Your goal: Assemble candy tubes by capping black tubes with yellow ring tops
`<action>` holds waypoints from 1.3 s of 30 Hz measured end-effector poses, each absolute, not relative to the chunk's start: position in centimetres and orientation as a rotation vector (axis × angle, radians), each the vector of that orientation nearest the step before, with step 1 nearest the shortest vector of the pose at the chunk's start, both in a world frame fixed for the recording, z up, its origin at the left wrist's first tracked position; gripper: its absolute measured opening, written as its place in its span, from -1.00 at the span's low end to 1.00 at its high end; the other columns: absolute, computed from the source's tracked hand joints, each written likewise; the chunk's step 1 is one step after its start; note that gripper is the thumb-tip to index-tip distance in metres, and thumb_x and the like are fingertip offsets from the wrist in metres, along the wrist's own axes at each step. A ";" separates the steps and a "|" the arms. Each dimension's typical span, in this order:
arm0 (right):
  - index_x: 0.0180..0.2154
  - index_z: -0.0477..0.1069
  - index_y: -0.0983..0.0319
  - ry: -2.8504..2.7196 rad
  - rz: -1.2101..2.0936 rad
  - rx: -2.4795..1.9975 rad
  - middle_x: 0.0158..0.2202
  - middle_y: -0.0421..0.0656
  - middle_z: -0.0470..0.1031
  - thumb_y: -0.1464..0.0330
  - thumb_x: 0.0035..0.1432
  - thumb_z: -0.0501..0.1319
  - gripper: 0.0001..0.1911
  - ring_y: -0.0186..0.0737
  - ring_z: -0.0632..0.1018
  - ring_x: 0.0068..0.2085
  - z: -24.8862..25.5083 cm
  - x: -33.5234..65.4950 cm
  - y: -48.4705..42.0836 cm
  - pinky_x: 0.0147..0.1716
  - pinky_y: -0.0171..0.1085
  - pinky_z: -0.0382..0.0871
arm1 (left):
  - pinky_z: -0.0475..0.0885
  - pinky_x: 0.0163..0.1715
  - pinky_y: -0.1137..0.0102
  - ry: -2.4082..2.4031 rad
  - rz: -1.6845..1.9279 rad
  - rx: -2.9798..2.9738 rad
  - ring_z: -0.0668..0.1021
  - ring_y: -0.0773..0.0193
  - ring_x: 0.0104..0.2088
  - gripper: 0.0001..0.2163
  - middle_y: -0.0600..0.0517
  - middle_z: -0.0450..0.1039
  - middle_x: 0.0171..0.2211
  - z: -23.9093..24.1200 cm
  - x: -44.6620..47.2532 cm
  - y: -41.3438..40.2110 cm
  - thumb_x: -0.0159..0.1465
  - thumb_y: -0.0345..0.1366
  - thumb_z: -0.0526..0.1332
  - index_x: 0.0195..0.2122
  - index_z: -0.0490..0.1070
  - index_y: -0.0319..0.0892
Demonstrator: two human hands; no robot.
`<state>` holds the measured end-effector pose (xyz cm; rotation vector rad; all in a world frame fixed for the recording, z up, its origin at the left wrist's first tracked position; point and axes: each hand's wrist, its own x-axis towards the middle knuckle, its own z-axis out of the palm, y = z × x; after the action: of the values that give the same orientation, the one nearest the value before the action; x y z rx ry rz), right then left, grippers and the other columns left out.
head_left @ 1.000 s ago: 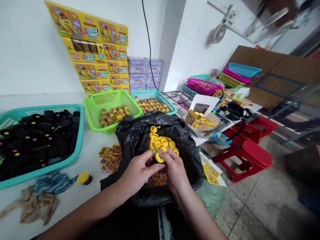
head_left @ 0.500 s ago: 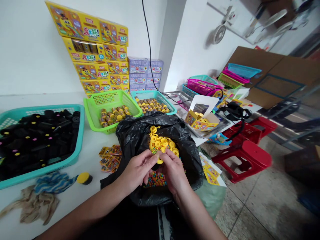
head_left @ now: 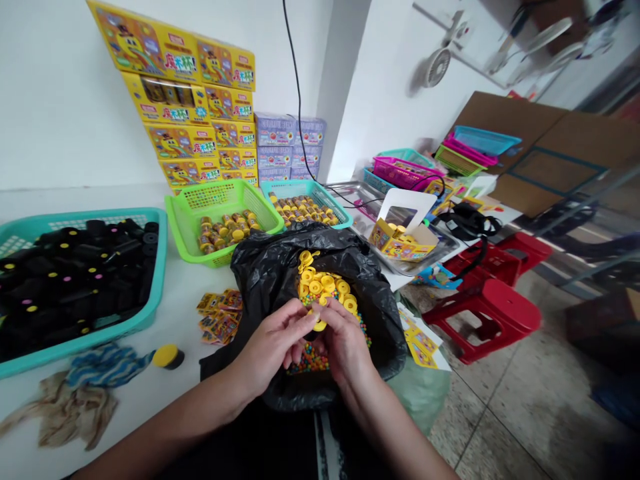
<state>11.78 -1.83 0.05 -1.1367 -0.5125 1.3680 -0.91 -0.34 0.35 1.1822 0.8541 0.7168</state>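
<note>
Left hand (head_left: 273, 343) and right hand (head_left: 345, 343) meet over the open black bag (head_left: 270, 273), both grips closed on one yellow cap (head_left: 319, 325). Loose caps (head_left: 323, 287) lie just beyond, coloured beads (head_left: 310, 360) beneath. Recommend holding the cap level and pressing squarely, above the bag.

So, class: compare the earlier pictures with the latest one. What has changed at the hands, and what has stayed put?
The left hand and right hand have closed together over the black bag. The yellow cap, earlier in plain view, is now mostly hidden between the fingers, which hold something dark under it. The pile of yellow caps, coloured beads and baskets have not moved.
</note>
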 end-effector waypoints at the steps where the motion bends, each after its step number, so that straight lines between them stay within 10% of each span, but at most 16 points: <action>1: -0.55 0.39 0.21 -0.506 1.362 -1.137 -0.64 -0.34 0.28 0.27 -0.18 0.39 -0.78 -0.47 0.15 -0.70 0.0 11.8 -1.8 -0.76 -0.38 -0.08 | 0.10 -0.70 0.56 0.851 0.721 1.171 0.29 0.47 -0.62 -0.68 0.18 0.21 -0.59 0.3 -0.9 -0.4 0.29 0.01 0.20 -0.37 0.29 -0.17; 8: -0.40 0.45 0.21 -0.793 1.336 -1.186 -0.54 -0.27 0.43 0.08 0.04 0.34 -0.68 -0.36 0.38 -0.60 0.4 12.2 -2.5 -0.65 -0.36 0.12 | 0.16 -0.71 0.58 0.772 0.765 0.978 0.35 0.45 -0.62 -0.73 0.16 0.26 -0.56 0.2 -1.0 -0.1 0.29 -0.05 0.20 -0.34 0.28 -0.15; 15: -0.04 0.39 0.09 -1.129 0.959 -1.124 -0.32 -0.27 0.53 0.31 0.01 0.43 -0.55 -0.26 0.52 -0.33 -0.6 12.5 -3.3 -0.37 -0.31 0.35 | 0.16 -0.76 0.59 0.663 0.792 0.871 0.35 0.45 -0.65 -0.76 0.17 0.23 -0.57 0.5 -1.7 0.3 0.30 -0.11 0.20 -0.36 0.27 -0.15; 26: -0.08 0.44 0.13 -1.776 0.270 -1.150 -0.19 -0.18 0.45 0.46 0.26 0.22 -0.79 -0.27 0.51 -0.17 0.4 13.0 -4.6 -0.18 -0.32 0.38 | 0.08 -0.79 0.61 0.766 0.805 0.979 0.26 0.49 -0.72 -0.66 0.20 0.20 -0.65 1.2 -2.0 -1.3 0.26 0.03 0.22 -0.37 0.29 -0.17; 39: -0.05 0.49 0.09 -1.947 0.410 -1.038 -0.08 -0.14 0.51 0.40 0.28 0.19 -0.76 -0.14 0.56 -0.07 -0.3 12.7 -2.9 -0.08 -0.25 0.46 | 0.25 -0.63 0.51 0.729 0.700 1.290 0.40 0.41 -0.59 -0.56 0.18 0.30 -0.54 -0.5 -7.1 0.3 -0.05 -0.09 0.50 -0.21 0.45 -0.17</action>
<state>12.71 -2.95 -0.26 -1.0376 -1.9467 0.4102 -7.09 0.35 -0.48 1.2903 0.7287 0.7001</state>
